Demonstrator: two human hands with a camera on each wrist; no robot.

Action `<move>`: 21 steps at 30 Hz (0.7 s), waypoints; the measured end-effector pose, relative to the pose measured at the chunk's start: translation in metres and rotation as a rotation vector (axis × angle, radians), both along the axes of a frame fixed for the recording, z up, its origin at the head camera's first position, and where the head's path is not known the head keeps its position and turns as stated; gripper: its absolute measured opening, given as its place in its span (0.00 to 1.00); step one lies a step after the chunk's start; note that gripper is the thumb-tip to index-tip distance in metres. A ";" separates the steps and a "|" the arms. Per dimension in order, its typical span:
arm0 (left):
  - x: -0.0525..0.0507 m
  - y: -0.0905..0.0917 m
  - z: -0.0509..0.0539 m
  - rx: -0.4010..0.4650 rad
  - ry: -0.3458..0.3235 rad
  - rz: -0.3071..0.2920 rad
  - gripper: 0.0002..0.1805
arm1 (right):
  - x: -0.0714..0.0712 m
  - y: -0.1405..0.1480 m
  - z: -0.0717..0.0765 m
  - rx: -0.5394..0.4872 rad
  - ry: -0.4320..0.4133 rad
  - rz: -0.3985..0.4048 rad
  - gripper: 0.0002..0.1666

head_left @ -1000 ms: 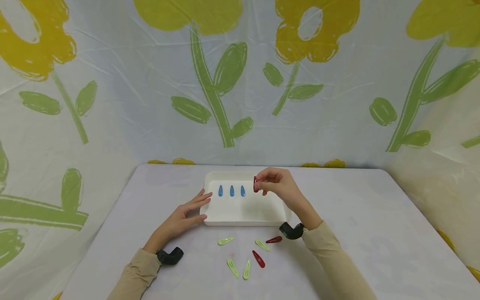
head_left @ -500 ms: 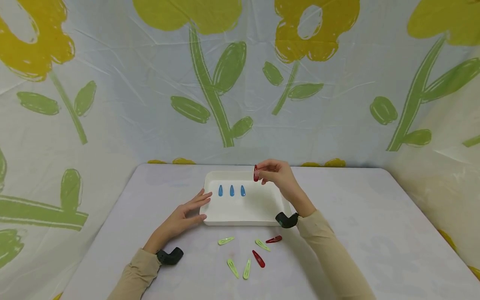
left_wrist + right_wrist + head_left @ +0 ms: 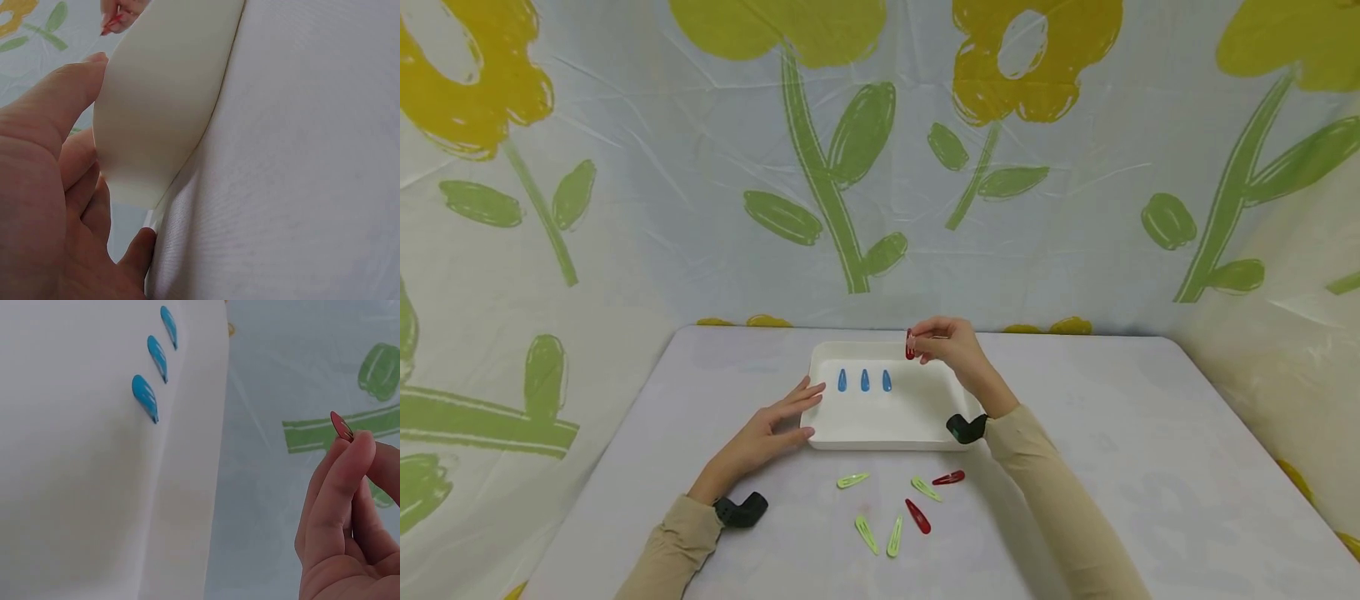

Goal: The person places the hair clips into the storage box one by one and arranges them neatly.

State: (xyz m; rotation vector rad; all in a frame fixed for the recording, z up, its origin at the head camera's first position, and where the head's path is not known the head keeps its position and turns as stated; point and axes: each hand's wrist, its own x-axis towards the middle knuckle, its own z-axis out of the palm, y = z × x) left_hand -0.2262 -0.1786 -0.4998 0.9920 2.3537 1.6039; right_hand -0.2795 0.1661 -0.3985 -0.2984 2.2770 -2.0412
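Above the back right part of a white tray (image 3: 880,421), my right hand (image 3: 958,350) pinches a red hair clip (image 3: 910,344) upright between thumb and fingers. The right wrist view shows the red clip's rounded end (image 3: 339,424) poking out past the fingertips. My left hand (image 3: 767,429) rests against the tray's left edge with its fingers spread. In the left wrist view, thumb and fingers touch the tray's wall (image 3: 169,69). Three blue hair clips (image 3: 865,381) lie in a row inside the tray, toward its back.
In front of the tray lie two red hair clips (image 3: 917,517) and several light green hair clips (image 3: 866,535), scattered on the white table (image 3: 1112,467). A flower-printed cloth (image 3: 700,167) hangs behind the table.
My right hand has risen and moved slightly back with the red hair clip, and its forearm has shifted left. The left hand and the clips in the tray stay put.
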 end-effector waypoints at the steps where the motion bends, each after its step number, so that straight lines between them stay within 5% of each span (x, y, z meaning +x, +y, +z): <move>1: 0.000 0.000 0.000 0.001 -0.003 0.001 0.33 | -0.001 0.000 -0.001 0.007 -0.010 -0.006 0.11; 21: -0.001 -0.001 -0.001 0.009 0.002 -0.002 0.33 | -0.016 -0.007 -0.028 0.171 -0.246 -0.068 0.11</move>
